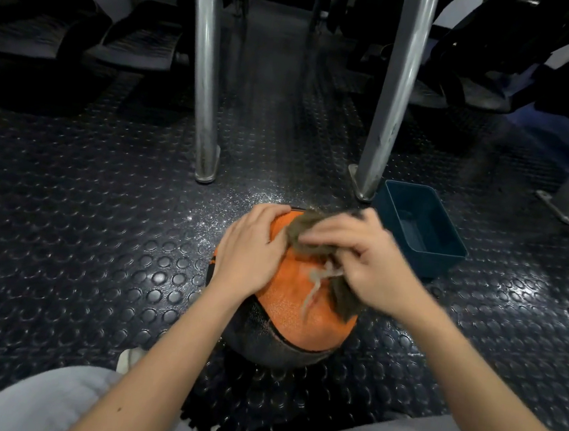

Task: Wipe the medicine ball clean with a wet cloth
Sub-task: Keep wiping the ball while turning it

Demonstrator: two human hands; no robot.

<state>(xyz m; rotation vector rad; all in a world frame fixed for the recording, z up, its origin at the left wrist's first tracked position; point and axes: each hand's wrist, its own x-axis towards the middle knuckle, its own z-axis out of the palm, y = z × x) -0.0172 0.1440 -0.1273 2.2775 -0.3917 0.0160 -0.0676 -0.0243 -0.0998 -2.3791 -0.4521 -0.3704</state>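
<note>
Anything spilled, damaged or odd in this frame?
Two small things. The cloth under the right hand looks frayed: pale loose threads trail over the orange panel of the medicine ball. Fine glittering specks dot the floor just beyond the ball; spray or grit, cannot tell which.

Dim overall, darkest along the top and under the seats (85,36) at upper left. Lit from above and ahead: bright glints on the studded floor (167,277), sparkling most just beyond the ball (295,312). Streaked with pale glare down the metal posts (204,71). Soft with motion blur at the right hand (359,252) and cloth (309,233); sharper at the left hand (253,247). Bowed at the edges by the wide lens, posts leaning outward.
</note>
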